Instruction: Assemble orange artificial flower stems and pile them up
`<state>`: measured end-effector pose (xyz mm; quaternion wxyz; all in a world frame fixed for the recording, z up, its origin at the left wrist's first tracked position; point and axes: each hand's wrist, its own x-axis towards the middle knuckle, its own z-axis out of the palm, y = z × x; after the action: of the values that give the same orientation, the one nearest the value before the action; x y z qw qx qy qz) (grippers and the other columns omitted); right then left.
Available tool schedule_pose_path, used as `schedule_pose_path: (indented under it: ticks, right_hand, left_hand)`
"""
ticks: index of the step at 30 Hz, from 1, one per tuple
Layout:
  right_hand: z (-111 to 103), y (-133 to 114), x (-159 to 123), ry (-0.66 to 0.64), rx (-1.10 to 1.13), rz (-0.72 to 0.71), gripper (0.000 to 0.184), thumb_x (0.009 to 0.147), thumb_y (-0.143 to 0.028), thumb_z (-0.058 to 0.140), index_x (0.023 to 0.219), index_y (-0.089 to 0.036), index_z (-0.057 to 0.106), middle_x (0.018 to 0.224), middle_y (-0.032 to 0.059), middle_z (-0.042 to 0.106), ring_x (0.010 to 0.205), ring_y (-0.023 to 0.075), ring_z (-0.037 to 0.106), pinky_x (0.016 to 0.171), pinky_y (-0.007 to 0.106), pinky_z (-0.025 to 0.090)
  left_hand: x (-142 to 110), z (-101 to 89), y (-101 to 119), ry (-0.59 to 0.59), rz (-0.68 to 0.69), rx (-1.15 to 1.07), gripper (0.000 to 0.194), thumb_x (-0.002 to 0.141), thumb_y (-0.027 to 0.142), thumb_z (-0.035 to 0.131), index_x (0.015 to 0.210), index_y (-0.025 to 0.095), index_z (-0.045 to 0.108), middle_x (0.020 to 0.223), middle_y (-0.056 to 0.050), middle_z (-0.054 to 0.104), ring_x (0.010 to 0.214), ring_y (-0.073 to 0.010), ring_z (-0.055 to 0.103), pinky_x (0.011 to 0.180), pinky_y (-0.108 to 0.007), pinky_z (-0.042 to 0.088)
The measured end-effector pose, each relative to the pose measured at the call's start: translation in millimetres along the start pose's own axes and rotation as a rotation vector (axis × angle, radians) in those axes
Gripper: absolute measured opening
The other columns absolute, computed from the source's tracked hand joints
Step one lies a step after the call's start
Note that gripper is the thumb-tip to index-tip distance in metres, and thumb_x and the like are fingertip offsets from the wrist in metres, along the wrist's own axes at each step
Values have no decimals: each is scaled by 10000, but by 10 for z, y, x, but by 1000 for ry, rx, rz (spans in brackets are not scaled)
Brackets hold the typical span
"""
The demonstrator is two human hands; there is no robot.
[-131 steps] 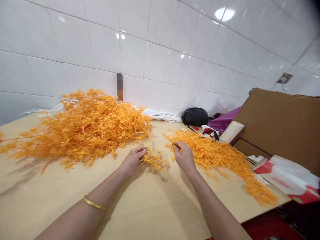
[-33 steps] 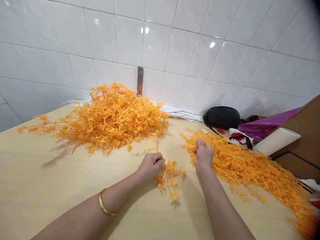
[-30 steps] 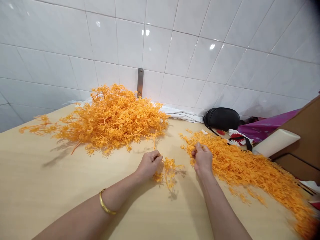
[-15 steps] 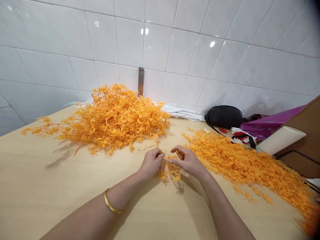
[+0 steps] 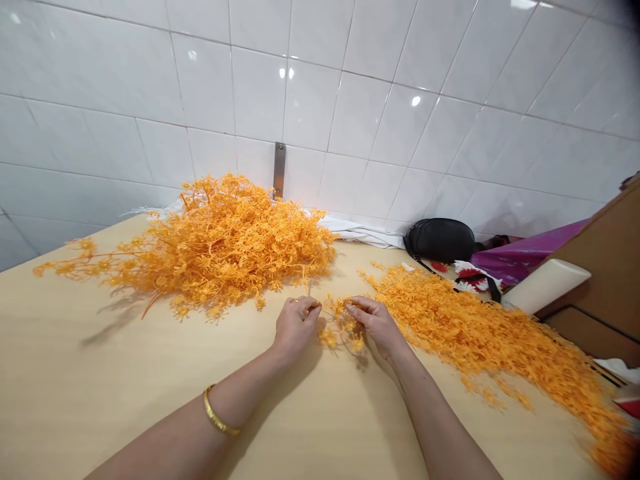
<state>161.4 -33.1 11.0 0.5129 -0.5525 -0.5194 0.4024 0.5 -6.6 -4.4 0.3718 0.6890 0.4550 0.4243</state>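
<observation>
Right hand [image 5: 377,325] in closer now, off the loose orange pile, next to left hand [image 5: 297,327], with small orange plastic sprig [image 5: 341,327] between the two. Left fingers [image 5: 309,308] curled shut on sprig's stem, apparently anchoring it. Right fingertips [image 5: 353,308] nearly closed against its twigs, firmness of hold impossible to tell. Bushy orange branch heap [image 5: 235,250] just beyond left hand, loose orange pile [image 5: 475,333] just right of right hand, both within easy reach. Pale wood tabletop [image 5: 150,380] under everything.
</observation>
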Motion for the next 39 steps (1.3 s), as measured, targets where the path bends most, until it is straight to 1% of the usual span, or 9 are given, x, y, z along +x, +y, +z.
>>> schedule_pose_path:
  ticks: [4,9,14,17,22,28,31,34,39]
  right_hand:
    - [-13,-59,-52,-139,-88,-48,253,634,-333,625,825,-171,658,754,13,585,652,120,478,569,223,350]
    - [-110,-192,-115,-407,-116,-15,290,683,-414,587,742,-142,665,559,-27,468,506,74,355,482,215,264]
    - [-238,-112,7,-9,117,-79,322,687,-463,553,728,-149,614,456,-75,276,441,70,243,450,219,232]
    - [-216,-4,71,189,-63,-57,305,669,-468,544,640,-166,575,444,-66,321,430,79,278,446,222,241]
    - [-85,33,20,52,-554,-146,212,635,-366,581,537,-179,562,514,-22,505,521,112,422,487,220,272]
    - [-94,-15,-35,-210,-634,-119,363,696,-415,515,429,-171,485,404,-53,345,420,78,283,427,218,186]
    - [-114,-2,-5,-104,-641,-130,440,744,-445,445,398,-173,438,392,-49,307,409,81,269,435,229,189]
    - [-110,11,22,67,-639,-162,334,731,-422,474,518,-178,556,444,-34,421,452,103,360,466,230,241]
    - [-49,67,33,16,-580,-179,266,658,-332,574,894,-221,623,757,22,613,672,163,510,609,256,338]
  left_hand:
    - [6,-29,-23,38,56,241,208,747,225,435,699,208,637,737,-41,599,800,-197,443,688,-300,332]
    - [20,-44,-49,-50,70,374,279,721,126,420,822,210,666,803,-30,636,790,-188,456,691,-290,348]
    - [-1,-38,-13,-135,129,409,402,662,22,377,853,209,677,884,-33,629,830,-186,482,699,-283,369]
    - [-9,-31,-12,-161,142,418,399,647,10,366,802,197,683,865,-45,612,816,-175,500,700,-273,378]
    - [8,-14,-51,-133,136,286,313,710,116,380,802,203,666,826,-28,602,809,-157,513,716,-256,386]
    - [7,-19,-3,-120,99,351,253,745,236,401,750,200,651,735,-27,595,767,-172,486,656,-264,358]
    - [-16,-24,28,-152,128,430,255,745,355,448,745,206,655,689,-38,578,784,-196,459,628,-270,336]
    - [-28,-23,32,-204,151,470,218,692,373,530,784,225,660,697,-35,569,799,-202,438,605,-263,324]
    - [-30,-30,41,-251,177,509,183,671,332,557,797,249,660,720,-29,561,812,-200,425,622,-262,327]
